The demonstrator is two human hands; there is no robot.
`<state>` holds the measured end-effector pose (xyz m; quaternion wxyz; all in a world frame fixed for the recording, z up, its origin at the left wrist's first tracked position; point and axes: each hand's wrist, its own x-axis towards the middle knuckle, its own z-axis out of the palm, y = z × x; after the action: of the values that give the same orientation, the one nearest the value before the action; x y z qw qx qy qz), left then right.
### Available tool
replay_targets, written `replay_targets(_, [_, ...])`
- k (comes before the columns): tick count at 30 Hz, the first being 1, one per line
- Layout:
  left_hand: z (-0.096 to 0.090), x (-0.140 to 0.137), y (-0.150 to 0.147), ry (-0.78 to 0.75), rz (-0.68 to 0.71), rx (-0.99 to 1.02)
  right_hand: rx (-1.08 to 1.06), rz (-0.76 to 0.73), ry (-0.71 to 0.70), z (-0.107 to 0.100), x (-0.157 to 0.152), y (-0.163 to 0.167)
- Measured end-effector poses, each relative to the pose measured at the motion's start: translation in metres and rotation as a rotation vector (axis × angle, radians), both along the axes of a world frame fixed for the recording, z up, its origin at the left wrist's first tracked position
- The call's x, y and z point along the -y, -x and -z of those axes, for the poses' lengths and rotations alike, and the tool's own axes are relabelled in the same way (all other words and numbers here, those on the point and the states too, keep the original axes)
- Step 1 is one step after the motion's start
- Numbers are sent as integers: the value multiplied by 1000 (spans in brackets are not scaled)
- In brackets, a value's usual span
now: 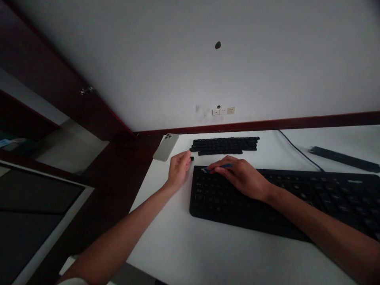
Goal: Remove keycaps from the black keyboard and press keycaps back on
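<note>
A black keyboard (pixel 208 206) lies on the white table, with its key caps taken off in part of the upper left area as far as I can make out. My right hand (pixel 243 176) is closed around a small blue brush (pixel 227 165); its pale bristles touch the keyboard's top left corner. My left hand (pixel 179 168) is curled closed just left of that corner. A single black keycap (pixel 192 158) shows at its fingertips; whether the fingers grip it is hidden. Behind, several rows of loose black keycaps (pixel 225 145) lie lined up.
A phone (pixel 166 147) lies at the table's left back edge. A long dark brush-like strip (pixel 344 158) rests at the back right. The keyboard's cable (pixel 299 150) runs back toward the wall. Wall sockets (pixel 223 111) sit above the table, and a dark red door (pixel 59 71) stands left.
</note>
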<state>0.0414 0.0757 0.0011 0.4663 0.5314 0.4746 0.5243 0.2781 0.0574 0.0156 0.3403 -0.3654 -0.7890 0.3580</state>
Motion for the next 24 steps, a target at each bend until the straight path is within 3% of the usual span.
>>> replay_targets(7, [1, 1, 1, -47, 23, -69, -3, -56, -5, -1, 0, 0])
replay_targets(11, [4, -1, 2, -45, 24, -78, -95, 273, 5, -2, 2, -2])
replay_targets(13, [5, -2, 2, -43, 28, -66, -47, 365, 13, -2, 3, -2])
replay_targets(16, [7, -3, 2, -56, 32, -52, 13, 286, 6, -5, 4, -1])
replay_targets(20, [8, -3, 2, -67, 48, -50, 5, 304, -35, -6, 5, -1])
replay_targets(24, [6, -2, 2, -62, 55, -76, 0, 185, -46, -5, 6, -2])
